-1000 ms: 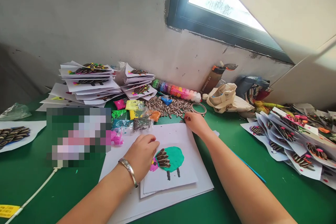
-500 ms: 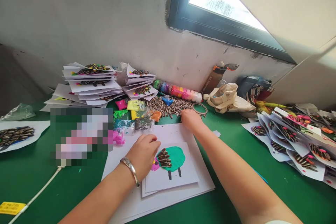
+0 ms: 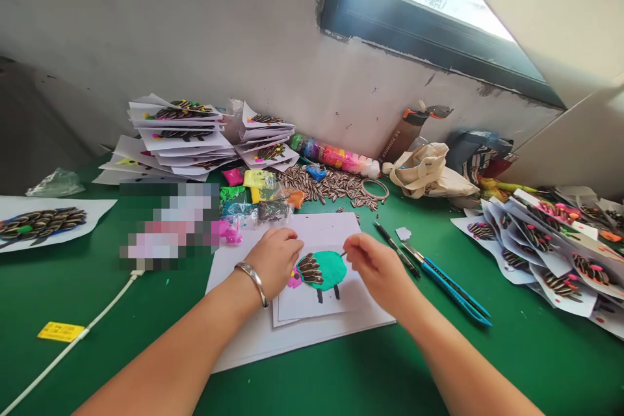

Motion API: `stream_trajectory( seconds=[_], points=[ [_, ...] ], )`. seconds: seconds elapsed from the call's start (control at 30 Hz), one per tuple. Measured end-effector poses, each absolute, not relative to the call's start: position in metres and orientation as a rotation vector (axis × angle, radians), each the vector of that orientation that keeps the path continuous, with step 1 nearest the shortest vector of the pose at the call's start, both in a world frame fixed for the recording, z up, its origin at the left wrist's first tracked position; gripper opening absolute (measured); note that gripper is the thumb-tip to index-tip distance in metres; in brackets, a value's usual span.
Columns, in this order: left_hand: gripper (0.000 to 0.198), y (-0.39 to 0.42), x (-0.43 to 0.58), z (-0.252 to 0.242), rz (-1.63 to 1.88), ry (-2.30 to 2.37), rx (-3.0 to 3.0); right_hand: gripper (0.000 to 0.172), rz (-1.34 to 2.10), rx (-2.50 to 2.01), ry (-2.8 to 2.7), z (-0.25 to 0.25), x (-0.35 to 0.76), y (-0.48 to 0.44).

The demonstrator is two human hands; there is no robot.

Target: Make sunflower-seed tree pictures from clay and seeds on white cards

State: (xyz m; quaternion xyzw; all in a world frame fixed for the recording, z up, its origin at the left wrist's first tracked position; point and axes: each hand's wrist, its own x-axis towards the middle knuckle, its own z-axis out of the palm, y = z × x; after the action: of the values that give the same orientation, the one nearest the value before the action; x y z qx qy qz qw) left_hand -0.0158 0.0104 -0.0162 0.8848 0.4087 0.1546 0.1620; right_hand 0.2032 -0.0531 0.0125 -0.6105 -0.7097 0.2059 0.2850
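Right hand [image 3: 377, 268] pinches 1 sunflower seed [image 3: 344, 253] at the green clay [image 3: 331, 270]: light, stiff, probably slick, best held by its edges. Left hand [image 3: 275, 260], curled, pins the paper [image 3: 312, 304].

Reaching forward with both bare forearms, converging toward the centre.
Resting on the curled fingers of the left hand [image 3: 275, 260]; pinching thumb against forefinger of the right hand [image 3: 377, 270], just beside it.

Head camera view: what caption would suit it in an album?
Left hand steadies the paper card while right hand holds a seed beside the green clay figure.
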Motion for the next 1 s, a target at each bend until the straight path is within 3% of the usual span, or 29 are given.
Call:
stream_trajectory(
  seconds=[0.13,1.0],
  points=[
    [0.026,0.011,-0.016,-0.016,0.434,1.168,2.516,0.014,0.692,-1.484,-1.960,0.000,0.182,-0.087],
    [0.025,0.008,-0.015,-0.014,0.418,1.159,2.503,0.019,0.272,-1.337,-2.140,-0.021,0.168,-0.087]
  ],
)
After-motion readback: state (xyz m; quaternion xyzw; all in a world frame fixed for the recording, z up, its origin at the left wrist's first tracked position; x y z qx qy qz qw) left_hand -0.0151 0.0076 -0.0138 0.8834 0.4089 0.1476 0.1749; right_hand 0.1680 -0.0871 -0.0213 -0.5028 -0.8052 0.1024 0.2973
